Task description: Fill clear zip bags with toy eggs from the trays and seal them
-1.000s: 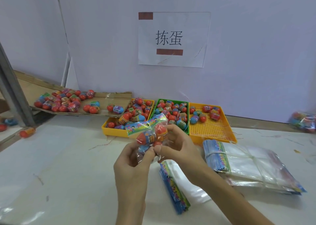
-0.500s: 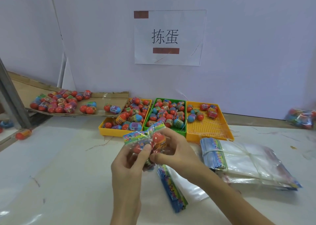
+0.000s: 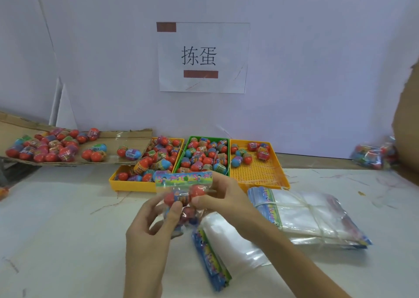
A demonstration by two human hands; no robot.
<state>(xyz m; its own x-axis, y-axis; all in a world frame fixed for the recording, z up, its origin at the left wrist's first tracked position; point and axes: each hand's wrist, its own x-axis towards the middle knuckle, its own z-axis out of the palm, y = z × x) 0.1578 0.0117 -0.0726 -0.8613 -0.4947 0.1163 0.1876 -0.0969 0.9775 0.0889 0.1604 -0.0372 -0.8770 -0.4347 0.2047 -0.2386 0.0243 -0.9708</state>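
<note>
two hands: left hand point(image 3: 149, 236) and right hand point(image 3: 224, 198), fingers point(image 3: 175, 210) curled, pinching the egg-filled zip bag point(image 3: 183, 184)
zip bag: above table point(image 3: 56, 218), just in front of green tray point(image 3: 208, 137)
spare bags point(image 3: 306, 216): right of green tray, nearer

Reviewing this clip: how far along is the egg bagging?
Done: filled bags lie at the far right. In hand: the left hand and right hand hold a zip bag with eggs inside; whether its zip is closed is unclear. Left: eggs fill the left tray and green tray, a few sit in the right tray, and bundles of empty bags wait.
</note>
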